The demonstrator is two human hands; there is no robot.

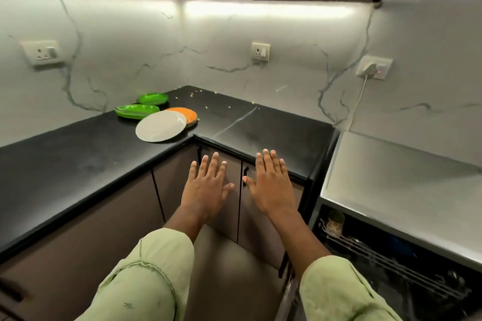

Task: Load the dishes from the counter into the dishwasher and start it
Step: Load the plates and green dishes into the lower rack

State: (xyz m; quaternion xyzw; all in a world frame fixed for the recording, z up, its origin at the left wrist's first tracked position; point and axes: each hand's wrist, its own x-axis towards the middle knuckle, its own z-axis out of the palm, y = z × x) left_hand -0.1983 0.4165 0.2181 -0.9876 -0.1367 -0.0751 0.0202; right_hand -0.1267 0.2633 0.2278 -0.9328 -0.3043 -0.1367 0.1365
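dishwasher (430,284) open at lower right, wire rack (386,259) inside, contents too blurry to call, white plate (160,126) overlapping orange plate (187,114) by green plates (137,111) in the counter (78,159) corner, left hand (206,190) and right hand (273,185) flat, fingers (215,164) spread, holding nothing

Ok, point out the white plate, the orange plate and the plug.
white plate (161,126): head view, middle of its face
orange plate (186,114): head view, uncovered right part
plug (367,69): head view, white body
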